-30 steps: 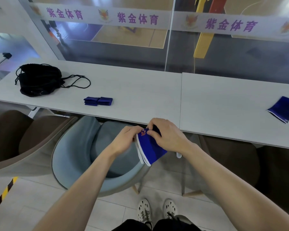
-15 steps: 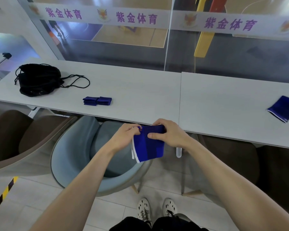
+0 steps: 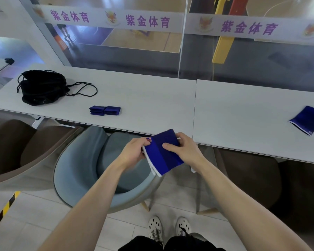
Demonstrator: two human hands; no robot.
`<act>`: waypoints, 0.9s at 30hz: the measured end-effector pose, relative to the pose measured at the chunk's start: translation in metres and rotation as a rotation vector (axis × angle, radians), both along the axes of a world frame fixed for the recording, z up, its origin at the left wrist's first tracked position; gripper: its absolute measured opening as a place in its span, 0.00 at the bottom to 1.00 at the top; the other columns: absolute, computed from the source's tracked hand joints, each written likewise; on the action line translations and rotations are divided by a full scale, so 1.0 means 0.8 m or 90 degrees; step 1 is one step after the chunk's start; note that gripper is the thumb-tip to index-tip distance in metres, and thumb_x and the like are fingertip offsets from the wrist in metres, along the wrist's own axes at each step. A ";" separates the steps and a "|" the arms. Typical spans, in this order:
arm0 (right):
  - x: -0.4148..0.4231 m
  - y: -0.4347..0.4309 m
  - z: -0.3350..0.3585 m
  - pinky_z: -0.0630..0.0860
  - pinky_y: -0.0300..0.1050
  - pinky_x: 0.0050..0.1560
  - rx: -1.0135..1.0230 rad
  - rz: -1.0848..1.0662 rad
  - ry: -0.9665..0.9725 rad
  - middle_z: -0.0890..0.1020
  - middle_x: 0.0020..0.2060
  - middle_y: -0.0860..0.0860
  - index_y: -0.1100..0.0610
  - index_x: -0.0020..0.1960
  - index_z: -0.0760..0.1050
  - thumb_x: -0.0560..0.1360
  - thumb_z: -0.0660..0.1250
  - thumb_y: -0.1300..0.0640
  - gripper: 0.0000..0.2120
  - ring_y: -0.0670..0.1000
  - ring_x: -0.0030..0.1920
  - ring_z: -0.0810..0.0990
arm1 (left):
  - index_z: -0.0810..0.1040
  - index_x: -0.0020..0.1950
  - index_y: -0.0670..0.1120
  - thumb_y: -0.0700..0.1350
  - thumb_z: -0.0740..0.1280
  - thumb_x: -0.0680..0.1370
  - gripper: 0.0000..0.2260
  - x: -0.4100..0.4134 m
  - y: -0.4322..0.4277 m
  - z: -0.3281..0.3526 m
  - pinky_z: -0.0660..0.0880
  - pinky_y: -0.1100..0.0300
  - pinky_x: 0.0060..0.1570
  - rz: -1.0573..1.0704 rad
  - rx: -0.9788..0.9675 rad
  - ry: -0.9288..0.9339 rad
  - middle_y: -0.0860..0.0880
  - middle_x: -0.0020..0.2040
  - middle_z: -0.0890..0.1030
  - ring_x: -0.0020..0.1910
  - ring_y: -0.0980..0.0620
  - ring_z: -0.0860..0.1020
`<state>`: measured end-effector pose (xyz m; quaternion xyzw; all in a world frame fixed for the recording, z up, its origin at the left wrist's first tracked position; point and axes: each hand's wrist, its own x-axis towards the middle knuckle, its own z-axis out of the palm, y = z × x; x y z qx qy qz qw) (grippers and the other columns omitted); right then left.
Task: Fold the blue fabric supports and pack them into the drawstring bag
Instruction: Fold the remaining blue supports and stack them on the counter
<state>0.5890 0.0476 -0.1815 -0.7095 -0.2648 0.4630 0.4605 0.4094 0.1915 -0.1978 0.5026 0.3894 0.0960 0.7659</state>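
Observation:
A blue fabric support (image 3: 163,156) with a white edge is held in the air just in front of the table edge, lying flat and doubled over. My left hand (image 3: 134,153) grips its left side. My right hand (image 3: 184,151) holds its right side with the thumb pressed on top. Two folded blue supports (image 3: 105,110) lie side by side on the table. Another blue support (image 3: 307,120) lies unfolded at the far right. The black drawstring bag (image 3: 42,89) sits crumpled at the far left, its cord trailing to the right.
The long white table (image 3: 152,105) runs across the view, with a seam at the middle and a glass wall behind it. A grey-blue chair (image 3: 91,165) stands under my hands, with brown chairs on both sides. My shoes (image 3: 169,229) are on the tiled floor.
Both hands have turned the support from hanging on edge to lying flatter and raised it a little toward the table edge. Things on the table have not moved.

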 end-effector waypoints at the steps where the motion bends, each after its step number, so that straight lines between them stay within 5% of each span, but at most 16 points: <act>1: 0.004 -0.004 -0.003 0.87 0.53 0.56 -0.016 0.032 0.013 0.89 0.54 0.49 0.52 0.62 0.81 0.77 0.81 0.48 0.18 0.52 0.55 0.89 | 0.80 0.56 0.37 0.45 0.68 0.74 0.16 0.001 0.001 -0.003 0.77 0.38 0.66 0.040 -0.022 -0.006 0.35 0.54 0.81 0.56 0.39 0.78; 3: 0.009 -0.010 -0.010 0.87 0.53 0.56 -0.017 0.063 0.023 0.91 0.51 0.49 0.54 0.60 0.84 0.77 0.80 0.50 0.14 0.52 0.53 0.90 | 0.80 0.63 0.32 0.44 0.66 0.75 0.21 0.003 0.003 -0.009 0.75 0.36 0.72 0.078 -0.047 -0.007 0.34 0.58 0.83 0.59 0.38 0.80; 6: 0.012 -0.014 -0.018 0.88 0.53 0.52 -0.001 -0.001 -0.022 0.91 0.48 0.49 0.54 0.56 0.85 0.77 0.81 0.52 0.11 0.50 0.49 0.90 | 0.79 0.67 0.30 0.45 0.65 0.76 0.25 0.007 0.000 -0.011 0.80 0.42 0.67 0.032 0.001 0.027 0.32 0.62 0.85 0.60 0.39 0.83; 11: 0.018 -0.016 -0.019 0.85 0.42 0.41 0.055 -0.127 0.034 0.89 0.52 0.53 0.57 0.59 0.82 0.74 0.83 0.53 0.18 0.52 0.50 0.90 | 0.71 0.75 0.49 0.36 0.64 0.87 0.18 0.017 -0.011 -0.011 0.85 0.51 0.59 -0.013 0.117 0.022 0.42 0.68 0.84 0.64 0.45 0.86; 14: 0.015 -0.013 -0.018 0.88 0.50 0.47 0.063 -0.156 0.166 0.86 0.59 0.54 0.55 0.67 0.75 0.71 0.86 0.57 0.30 0.54 0.53 0.90 | 0.66 0.78 0.49 0.36 0.63 0.88 0.19 0.030 -0.020 -0.017 0.87 0.53 0.55 0.053 0.157 0.030 0.40 0.70 0.82 0.64 0.44 0.86; 17: 0.008 -0.013 -0.024 0.87 0.62 0.56 0.055 -0.091 0.257 0.85 0.60 0.61 0.59 0.69 0.72 0.72 0.82 0.69 0.31 0.65 0.52 0.90 | 0.65 0.78 0.49 0.36 0.60 0.89 0.18 0.050 -0.034 -0.020 0.87 0.53 0.56 0.152 0.149 0.014 0.39 0.69 0.82 0.64 0.42 0.86; 21: 0.010 -0.012 -0.029 0.89 0.56 0.54 0.061 -0.040 0.106 0.86 0.53 0.59 0.55 0.61 0.77 0.70 0.79 0.72 0.25 0.63 0.52 0.89 | 0.68 0.78 0.46 0.38 0.59 0.90 0.16 0.074 -0.049 -0.013 0.86 0.54 0.57 0.176 0.126 0.015 0.41 0.71 0.81 0.65 0.44 0.85; 24: 0.023 -0.018 -0.033 0.84 0.40 0.46 0.046 -0.033 -0.065 0.83 0.55 0.48 0.45 0.75 0.63 0.73 0.79 0.64 0.40 0.49 0.49 0.87 | 0.69 0.79 0.46 0.37 0.59 0.90 0.18 0.087 -0.049 -0.011 0.86 0.52 0.59 0.240 0.077 -0.002 0.41 0.72 0.81 0.67 0.43 0.84; 27: 0.040 -0.025 -0.042 0.86 0.45 0.53 0.155 -0.028 -0.188 0.80 0.59 0.47 0.37 0.82 0.57 0.77 0.76 0.64 0.45 0.50 0.51 0.87 | 0.64 0.83 0.50 0.34 0.61 0.88 0.24 0.094 -0.049 -0.008 0.87 0.50 0.57 0.294 0.002 -0.056 0.40 0.74 0.79 0.69 0.38 0.83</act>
